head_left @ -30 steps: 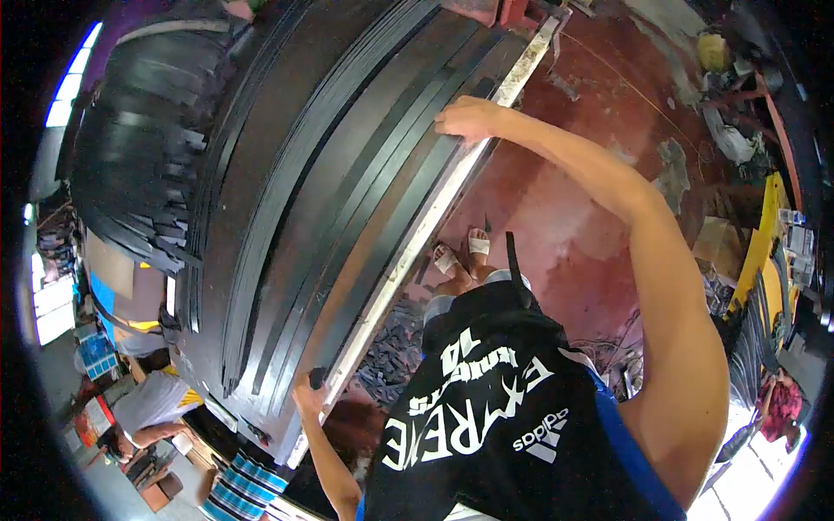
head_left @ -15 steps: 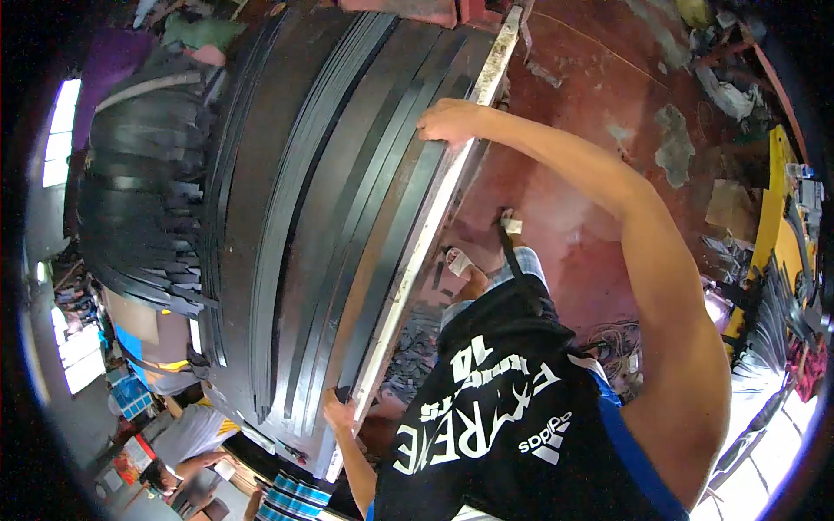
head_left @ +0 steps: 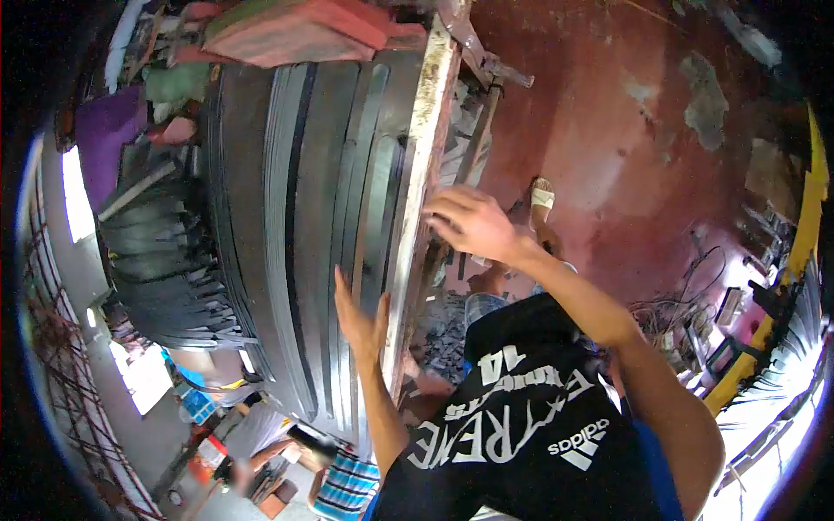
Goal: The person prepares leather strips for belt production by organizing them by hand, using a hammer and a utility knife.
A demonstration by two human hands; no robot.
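Long dark strips [head_left: 287, 217] lie lengthwise on a dark table, some in bundles, some single. My left hand [head_left: 358, 326] is over the strips near the table's pale edge [head_left: 421, 148], fingers straight, thumb spread, holding nothing. Just right of that edge, my right hand [head_left: 473, 224] hangs in the air with its fingers slightly bent and apart, empty. A single strip [head_left: 380, 200] lies nearest the edge, between the hands and the other strips.
A heap of dark strips [head_left: 169, 278] is at the left. A reddish block [head_left: 300, 33] stands at the table's far end. Dark scraps [head_left: 441, 334] lie on the red floor [head_left: 599, 174]. At the lower left is another person [head_left: 261, 431].
Both hands have let go of the strip by the edge. My left hand has moved up along the table; my right hand has come down and off the edge. The view has turned.
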